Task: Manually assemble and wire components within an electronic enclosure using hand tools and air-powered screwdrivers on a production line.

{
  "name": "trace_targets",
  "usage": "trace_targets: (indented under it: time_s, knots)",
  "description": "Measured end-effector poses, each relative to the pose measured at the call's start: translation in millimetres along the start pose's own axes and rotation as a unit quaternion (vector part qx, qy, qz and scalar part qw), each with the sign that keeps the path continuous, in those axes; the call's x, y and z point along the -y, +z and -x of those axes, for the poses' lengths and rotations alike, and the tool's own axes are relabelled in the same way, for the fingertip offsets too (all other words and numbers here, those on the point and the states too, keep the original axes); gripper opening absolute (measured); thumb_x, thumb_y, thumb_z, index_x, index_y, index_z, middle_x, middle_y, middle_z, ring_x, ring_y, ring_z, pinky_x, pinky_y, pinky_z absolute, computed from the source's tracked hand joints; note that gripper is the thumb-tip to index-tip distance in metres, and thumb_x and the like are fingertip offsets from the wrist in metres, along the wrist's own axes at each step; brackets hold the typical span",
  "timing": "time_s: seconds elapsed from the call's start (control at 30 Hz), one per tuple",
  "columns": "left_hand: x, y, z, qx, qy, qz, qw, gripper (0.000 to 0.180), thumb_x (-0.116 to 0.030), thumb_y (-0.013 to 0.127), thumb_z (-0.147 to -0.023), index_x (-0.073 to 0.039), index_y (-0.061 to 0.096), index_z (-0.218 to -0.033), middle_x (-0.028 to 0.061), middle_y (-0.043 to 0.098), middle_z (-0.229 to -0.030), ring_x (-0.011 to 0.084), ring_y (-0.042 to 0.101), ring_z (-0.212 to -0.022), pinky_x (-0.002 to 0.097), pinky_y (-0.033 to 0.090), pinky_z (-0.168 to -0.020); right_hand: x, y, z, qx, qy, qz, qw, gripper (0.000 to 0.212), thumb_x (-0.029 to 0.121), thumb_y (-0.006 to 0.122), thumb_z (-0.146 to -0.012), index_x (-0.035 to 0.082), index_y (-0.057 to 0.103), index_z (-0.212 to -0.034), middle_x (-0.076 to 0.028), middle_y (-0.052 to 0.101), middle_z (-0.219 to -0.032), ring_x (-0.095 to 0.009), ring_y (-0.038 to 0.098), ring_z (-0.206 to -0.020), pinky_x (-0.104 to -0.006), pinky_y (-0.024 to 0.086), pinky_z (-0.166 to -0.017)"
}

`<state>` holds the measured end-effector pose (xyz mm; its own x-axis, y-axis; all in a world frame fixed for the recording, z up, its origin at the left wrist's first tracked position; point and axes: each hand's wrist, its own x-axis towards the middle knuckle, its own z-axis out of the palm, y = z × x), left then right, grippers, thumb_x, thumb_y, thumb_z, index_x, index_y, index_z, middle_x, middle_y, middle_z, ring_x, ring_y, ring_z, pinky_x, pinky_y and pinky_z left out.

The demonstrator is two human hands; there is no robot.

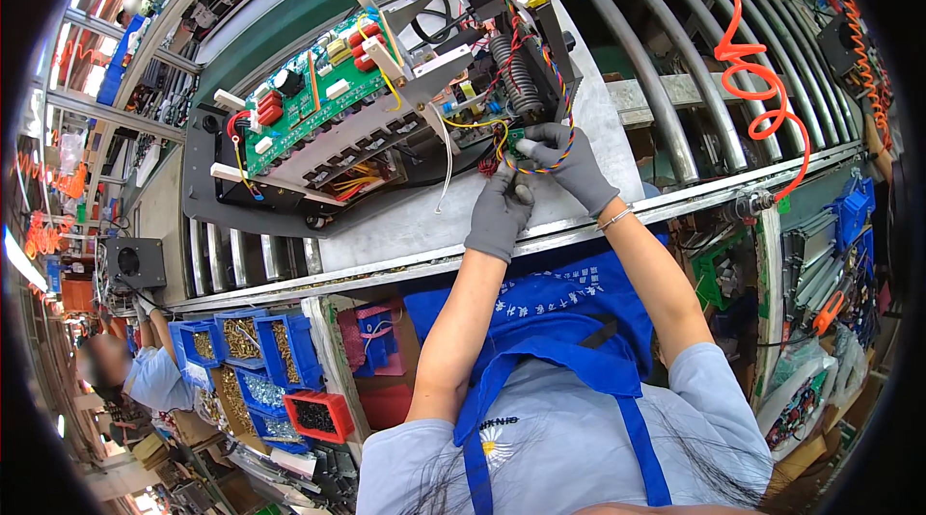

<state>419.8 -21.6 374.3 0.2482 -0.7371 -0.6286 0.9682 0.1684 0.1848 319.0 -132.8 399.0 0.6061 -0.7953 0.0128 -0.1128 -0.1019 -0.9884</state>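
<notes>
A: What is held at the centre of the frame?

B: A small green circuit board (pixel 518 144) is gripped by the gloved right hand (pixel 569 163), fingers closed around it and the twisted wire bundle (pixel 558 81).

A: And the left hand (pixel 499 216)?

B: Its fingertips are pinched narrowly just below that board. The large green circuit board (pixel 309 100) is seen upper left, on the metal chassis (pixel 386 144).

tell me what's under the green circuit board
Under the green circuit board sit dark finned blocks and orange-yellow wires, on a black tray. The board covers whatever lies deeper.
</notes>
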Motion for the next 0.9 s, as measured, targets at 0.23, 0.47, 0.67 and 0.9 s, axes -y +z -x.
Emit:
trace_targets:
  time_s: [0.23, 0.47, 0.67, 0.9]
  knots:
    - [-4, -7, 7, 0.04, 0.05, -0.064, 0.996, 0.016, -0.012, 0.062, -0.091, -0.008, 0.062, -0.106, 0.0006, 0.063, -0.086, 0.0109, 0.057, -0.07, 0.0215, 0.047, -0.052, 18, -1, 9, -0.038, -0.222, 0.416, 0.881, 0.015, 0.023, 0.068, -0.077, 0.015, 0.069, -0.091, -0.009, 0.063, -0.082, -0.029, 0.063, -0.075, -0.041, 0.05, -0.06]
    - [-4, 13, 8, 0.013, 0.236, -0.379, 0.895, 0.017, -0.013, 0.066, -0.089, 0.0, 0.066, -0.101, 0.0021, 0.063, -0.078, 0.0062, 0.055, -0.06, 0.0191, 0.044, -0.049, 23, -2, 5, 0.033, -0.271, 0.51, 0.815, 0.018, 0.026, 0.069, -0.076, 0.015, 0.068, -0.091, -0.008, 0.061, -0.084, -0.028, 0.063, -0.075, -0.0405, 0.05, -0.061]
    - [-1, 15, 2, -0.029, 0.262, -0.444, 0.857, 0.017, -0.012, 0.069, -0.087, 0.002, 0.066, -0.096, 0.0044, 0.063, -0.075, 0.0062, 0.054, -0.055, 0.0198, 0.043, -0.046, -9, -3, 33, -0.059, -0.069, 0.021, 0.996, 0.036, 0.013, 0.068, -0.08, 0.005, 0.064, -0.115, -0.007, 0.067, -0.093, -0.013, 0.062, -0.075, -0.0268, 0.051, -0.068]
    - [-10, 5, 1, -0.029, 0.18, -0.282, 0.942, 0.014, -0.013, 0.067, -0.088, -0.001, 0.064, -0.095, 0.0041, 0.06, -0.071, 0.01, 0.053, -0.056, 0.0213, 0.045, -0.047, 2, 14, 44, -0.031, 0.106, -0.112, 0.988, 0.038, 0.005, 0.058, -0.088, -0.005, 0.054, -0.125, -0.01, 0.065, -0.104, -0.013, 0.064, -0.089, -0.0256, 0.053, -0.075]
